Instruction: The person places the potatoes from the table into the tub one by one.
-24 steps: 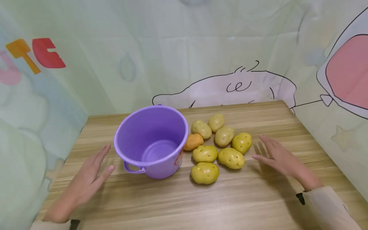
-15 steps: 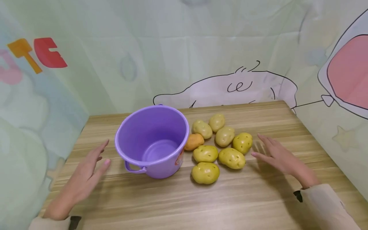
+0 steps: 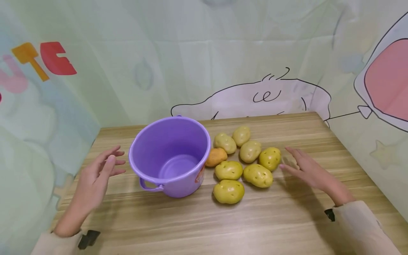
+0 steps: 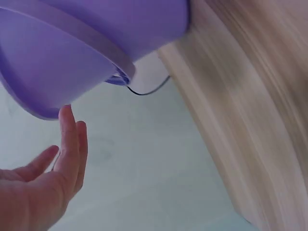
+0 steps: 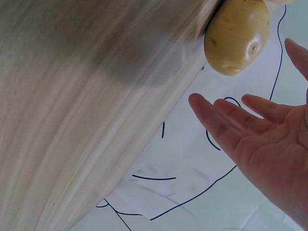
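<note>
Between printed walls [image 3: 178, 71], perhaps cloth, a wood-grain table [image 3: 248, 226] bears potatoes [image 3: 250, 152].

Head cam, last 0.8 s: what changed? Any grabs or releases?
Left hand moved up in the frame beside the bucket and turned, its thumb now up by the spread fingers. Right hand edged slightly toward the potatoes. No grabs or releases. Bucket, potatoes and the orange piece kept their places on the table; the small overall shift looks like camera motion.
</note>
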### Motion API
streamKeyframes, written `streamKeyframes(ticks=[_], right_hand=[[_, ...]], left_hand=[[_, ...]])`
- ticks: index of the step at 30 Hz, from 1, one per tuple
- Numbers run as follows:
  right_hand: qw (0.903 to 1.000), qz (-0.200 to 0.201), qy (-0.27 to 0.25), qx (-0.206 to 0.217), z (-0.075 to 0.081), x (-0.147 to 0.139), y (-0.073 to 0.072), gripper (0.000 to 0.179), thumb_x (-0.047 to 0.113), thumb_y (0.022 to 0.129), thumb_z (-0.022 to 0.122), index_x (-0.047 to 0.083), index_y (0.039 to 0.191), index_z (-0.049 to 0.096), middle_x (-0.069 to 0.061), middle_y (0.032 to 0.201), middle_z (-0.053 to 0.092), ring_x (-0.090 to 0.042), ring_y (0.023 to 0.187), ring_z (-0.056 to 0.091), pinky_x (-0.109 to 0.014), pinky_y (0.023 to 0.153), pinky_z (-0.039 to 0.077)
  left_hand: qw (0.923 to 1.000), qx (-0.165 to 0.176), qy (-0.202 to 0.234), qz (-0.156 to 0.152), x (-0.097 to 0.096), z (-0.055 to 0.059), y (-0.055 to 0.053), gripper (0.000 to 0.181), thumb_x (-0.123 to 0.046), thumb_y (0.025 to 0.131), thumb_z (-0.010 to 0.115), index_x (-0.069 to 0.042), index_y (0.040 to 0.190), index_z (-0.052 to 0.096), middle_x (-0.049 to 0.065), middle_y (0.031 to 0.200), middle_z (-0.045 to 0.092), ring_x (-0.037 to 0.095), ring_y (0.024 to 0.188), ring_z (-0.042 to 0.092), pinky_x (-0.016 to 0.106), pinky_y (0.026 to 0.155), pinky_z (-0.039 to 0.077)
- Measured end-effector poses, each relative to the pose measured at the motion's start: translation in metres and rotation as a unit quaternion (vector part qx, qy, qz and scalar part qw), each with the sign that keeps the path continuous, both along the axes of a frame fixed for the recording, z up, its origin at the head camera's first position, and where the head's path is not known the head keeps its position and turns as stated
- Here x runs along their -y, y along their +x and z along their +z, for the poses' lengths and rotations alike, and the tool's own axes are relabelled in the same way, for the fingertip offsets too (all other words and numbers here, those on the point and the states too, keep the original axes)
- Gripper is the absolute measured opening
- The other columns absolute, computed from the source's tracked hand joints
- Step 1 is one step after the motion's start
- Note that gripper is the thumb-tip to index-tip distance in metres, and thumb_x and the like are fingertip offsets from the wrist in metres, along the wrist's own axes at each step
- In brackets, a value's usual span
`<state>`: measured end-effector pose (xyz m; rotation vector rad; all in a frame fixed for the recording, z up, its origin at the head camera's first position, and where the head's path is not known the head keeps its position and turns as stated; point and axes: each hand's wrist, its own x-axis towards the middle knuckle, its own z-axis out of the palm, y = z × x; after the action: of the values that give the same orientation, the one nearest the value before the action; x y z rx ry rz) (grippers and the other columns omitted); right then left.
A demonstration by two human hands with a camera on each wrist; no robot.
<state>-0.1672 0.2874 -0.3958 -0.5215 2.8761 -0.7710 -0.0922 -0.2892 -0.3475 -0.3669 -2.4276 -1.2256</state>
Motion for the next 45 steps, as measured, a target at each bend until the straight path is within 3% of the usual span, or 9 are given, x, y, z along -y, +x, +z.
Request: streamKeyframes(ticks=[6, 9, 15, 24, 33, 41, 45], right_hand=[[0.9998, -0.011, -0.017, 0.004, 0.004, 0.001, -0.003, 0.075, 0.039, 0.103, 0.055, -0.009, 0.152, 0.024, -0.038, 0.144, 0.036, -0.054, 0.123, 0.045, -0.069, 0.096, 0.04], [0.9995, -0.018, -0.025, 0.01, 0.006, 0.002, -0.005, 0.074, 0.038, 0.103, 0.055, -0.01, 0.151, 0.026, -0.037, 0.143, 0.037, -0.052, 0.122, 0.046, -0.067, 0.094, 0.043], [0.9987, -0.029, -0.04, 0.011, 0.009, 0.006, -0.011, 0.067, 0.032, 0.103, 0.056, -0.015, 0.145, 0.034, -0.039, 0.139, 0.043, -0.048, 0.111, 0.057, -0.058, 0.086, 0.052], [0.9951, -0.058, -0.064, 0.048, 0.013, 0.015, -0.021, 0.071, 0.037, 0.104, 0.054, -0.021, 0.14, 0.035, -0.044, 0.133, 0.044, -0.046, 0.099, 0.064, -0.045, 0.074, 0.06], [0.9929, -0.07, -0.065, 0.071, 0.012, 0.029, -0.031, 0.079, 0.045, 0.101, 0.057, -0.018, 0.142, 0.034, -0.044, 0.133, 0.044, -0.035, 0.084, 0.069, -0.044, 0.071, 0.06], [0.9973, -0.061, -0.028, 0.031, 0.004, 0.041, -0.034, 0.078, 0.05, 0.097, 0.06, -0.017, 0.135, 0.043, -0.038, 0.124, 0.054, -0.048, 0.109, 0.057, -0.058, 0.088, 0.051], [0.9972, -0.065, -0.023, 0.031, 0.0, 0.044, -0.034, 0.082, 0.053, 0.096, 0.061, -0.016, 0.136, 0.042, -0.038, 0.126, 0.052, -0.05, 0.115, 0.052, -0.062, 0.093, 0.047]], left_hand=[[0.9978, 0.056, 0.032, 0.016, -0.014, 0.016, -0.01, 0.043, -0.021, 0.109, 0.043, 0.005, 0.143, 0.047, 0.021, 0.124, 0.061, -0.001, 0.094, 0.066, 0.022, 0.073, 0.058], [0.9963, 0.073, 0.039, 0.021, -0.019, 0.022, -0.016, 0.047, -0.024, 0.108, 0.045, 0.007, 0.143, 0.046, 0.026, 0.124, 0.058, -0.003, 0.089, 0.066, 0.021, 0.072, 0.058], [0.9934, 0.105, 0.037, 0.028, -0.022, 0.028, -0.027, 0.053, -0.028, 0.106, 0.05, 0.007, 0.144, 0.044, 0.026, 0.127, 0.054, -0.007, 0.086, 0.064, 0.019, 0.072, 0.057], [0.994, 0.104, 0.022, 0.026, -0.025, 0.031, -0.036, 0.051, -0.03, 0.106, 0.049, 0.006, 0.142, 0.047, 0.026, 0.124, 0.056, -0.009, 0.085, 0.063, 0.018, 0.07, 0.057], [0.9912, 0.127, 0.0, 0.039, -0.023, 0.032, -0.043, 0.057, -0.036, 0.106, 0.048, 0.007, 0.143, 0.047, 0.028, 0.125, 0.055, -0.01, 0.082, 0.06, 0.019, 0.068, 0.057], [0.9905, 0.128, -0.027, 0.042, -0.024, 0.031, -0.047, 0.054, -0.034, 0.106, 0.046, 0.006, 0.142, 0.048, 0.026, 0.12, 0.059, -0.004, 0.079, 0.061, 0.019, 0.062, 0.056], [0.9899, 0.129, -0.038, 0.046, -0.028, 0.03, -0.049, 0.053, -0.035, 0.105, 0.048, 0.004, 0.142, 0.05, 0.024, 0.118, 0.06, 0.011, 0.084, 0.065, 0.02, 0.062, 0.055]])
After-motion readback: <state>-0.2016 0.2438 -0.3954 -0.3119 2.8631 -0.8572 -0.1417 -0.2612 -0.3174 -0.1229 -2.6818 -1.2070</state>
